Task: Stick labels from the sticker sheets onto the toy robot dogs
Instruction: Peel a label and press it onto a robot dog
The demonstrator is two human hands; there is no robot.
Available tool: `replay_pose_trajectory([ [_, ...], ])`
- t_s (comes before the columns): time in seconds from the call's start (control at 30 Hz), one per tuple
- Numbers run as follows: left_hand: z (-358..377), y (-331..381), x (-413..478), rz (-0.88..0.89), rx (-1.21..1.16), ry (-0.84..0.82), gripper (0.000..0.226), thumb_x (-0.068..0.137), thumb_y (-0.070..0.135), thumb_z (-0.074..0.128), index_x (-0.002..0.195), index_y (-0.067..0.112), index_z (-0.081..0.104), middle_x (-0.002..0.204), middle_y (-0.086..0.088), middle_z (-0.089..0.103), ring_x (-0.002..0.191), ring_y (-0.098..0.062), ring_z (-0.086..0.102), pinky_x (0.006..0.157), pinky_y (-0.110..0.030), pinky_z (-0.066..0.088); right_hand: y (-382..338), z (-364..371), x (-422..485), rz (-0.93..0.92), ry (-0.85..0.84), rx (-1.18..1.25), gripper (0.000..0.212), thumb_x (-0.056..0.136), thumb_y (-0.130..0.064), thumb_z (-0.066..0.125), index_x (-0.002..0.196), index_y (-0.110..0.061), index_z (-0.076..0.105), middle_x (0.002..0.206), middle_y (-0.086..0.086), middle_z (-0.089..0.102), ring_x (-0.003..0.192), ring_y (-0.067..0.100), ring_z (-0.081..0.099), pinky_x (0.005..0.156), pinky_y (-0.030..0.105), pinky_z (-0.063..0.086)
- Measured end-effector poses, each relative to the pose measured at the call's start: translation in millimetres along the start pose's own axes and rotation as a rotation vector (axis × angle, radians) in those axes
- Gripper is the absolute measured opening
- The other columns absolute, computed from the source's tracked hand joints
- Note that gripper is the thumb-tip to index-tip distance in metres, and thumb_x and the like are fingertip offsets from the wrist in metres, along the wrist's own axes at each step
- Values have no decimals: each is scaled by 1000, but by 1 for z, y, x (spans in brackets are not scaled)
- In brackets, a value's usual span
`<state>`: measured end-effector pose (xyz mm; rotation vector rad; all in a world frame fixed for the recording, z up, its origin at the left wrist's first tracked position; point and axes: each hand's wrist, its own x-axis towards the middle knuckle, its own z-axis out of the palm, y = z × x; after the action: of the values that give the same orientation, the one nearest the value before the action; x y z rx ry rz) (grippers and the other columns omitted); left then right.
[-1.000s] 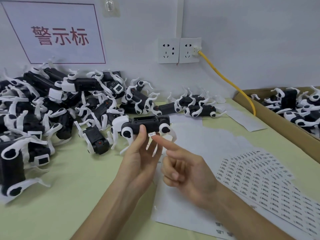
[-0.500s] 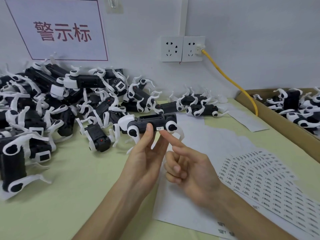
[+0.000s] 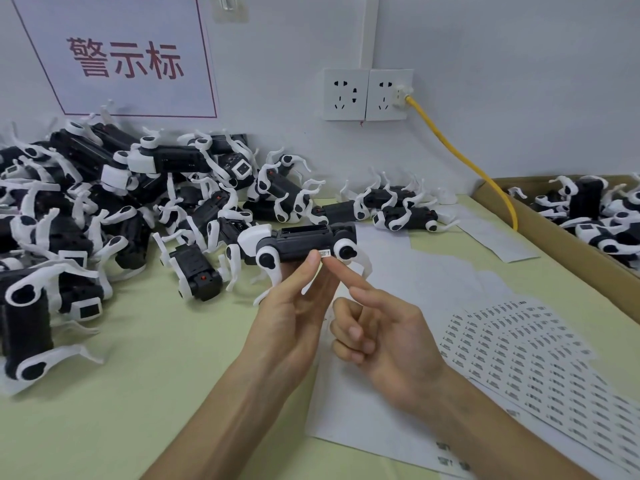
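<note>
My left hand (image 3: pixel 294 317) holds a black and white toy robot dog (image 3: pixel 301 244) up above the table, thumb on its side and fingers behind it. A small white label (image 3: pixel 323 253) sits on the dog's lower side edge. The outstretched index finger of my right hand (image 3: pixel 377 334) touches that label from below, with the other fingers curled in. Fanned sticker sheets (image 3: pixel 526 355) lie on the table to the right.
A big pile of toy dogs (image 3: pixel 104 209) covers the left and back of the green table (image 3: pixel 121 393). A cardboard box (image 3: pixel 561 244) at the right holds more dogs. Empty backing sheets (image 3: pixel 415 271) lie under my hands. A yellow cable (image 3: pixel 464 161) runs from the wall socket.
The dog, held by my left hand, has come nearer and slightly right in view. My right index finger has followed, bringing the label onto the dog's side.
</note>
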<state>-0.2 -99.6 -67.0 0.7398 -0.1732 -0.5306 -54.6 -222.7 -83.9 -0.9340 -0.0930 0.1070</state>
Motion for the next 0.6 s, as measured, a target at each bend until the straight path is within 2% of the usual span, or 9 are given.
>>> replay_pose_trajectory([
  [0.17, 1, -1, -1, 3, 15, 7, 27, 92, 25, 69, 67, 27, 80, 87, 13, 75, 104, -3, 73, 94, -28, 47, 0, 1, -1, -3, 4, -1, 51, 80, -28, 61, 130, -27, 70, 56, 1, 39, 48, 12, 23, 52, 29, 17],
  [0.3, 1, -2, 0, 5, 30, 27, 16, 86, 27, 73, 71, 29, 81, 91, 13, 75, 110, -4, 71, 104, -32, 43, 0, 1, -1, 4, 9, -10, 51, 81, -28, 60, 131, -28, 70, 56, 1, 39, 51, 13, 21, 53, 30, 17],
  [0.37, -1, -2, 0, 23, 47, 46, 10, 81, 29, 76, 72, 30, 80, 91, 13, 75, 111, -5, 71, 104, -33, 43, 0, 0, -1, 6, 9, -22, 51, 82, -29, 59, 131, -29, 69, 57, 1, 40, 51, 14, 21, 53, 30, 18],
  [0.4, 0, -2, -1, 35, 44, 62, 3, 77, 29, 79, 75, 29, 79, 91, 12, 75, 110, -6, 72, 102, -32, 44, 0, 0, -1, 5, 8, -25, 50, 82, -29, 58, 131, -29, 69, 57, 0, 40, 51, 13, 22, 53, 30, 19],
  [0.47, -1, -3, 0, 64, 33, 97, 13, 72, 28, 81, 84, 25, 76, 95, 9, 75, 108, -9, 73, 100, -30, 44, 0, 0, -1, 5, 4, -27, 50, 83, -29, 57, 131, -29, 69, 57, 0, 40, 51, 13, 23, 53, 30, 19],
  [0.6, 1, -6, 0, 155, 62, 168, 10, 76, 23, 79, 83, 19, 73, 89, 3, 74, 103, -13, 74, 97, -27, 55, 1, 1, -1, 10, -6, -15, 50, 84, -29, 57, 132, -29, 69, 57, 0, 40, 51, 13, 23, 53, 31, 18],
])
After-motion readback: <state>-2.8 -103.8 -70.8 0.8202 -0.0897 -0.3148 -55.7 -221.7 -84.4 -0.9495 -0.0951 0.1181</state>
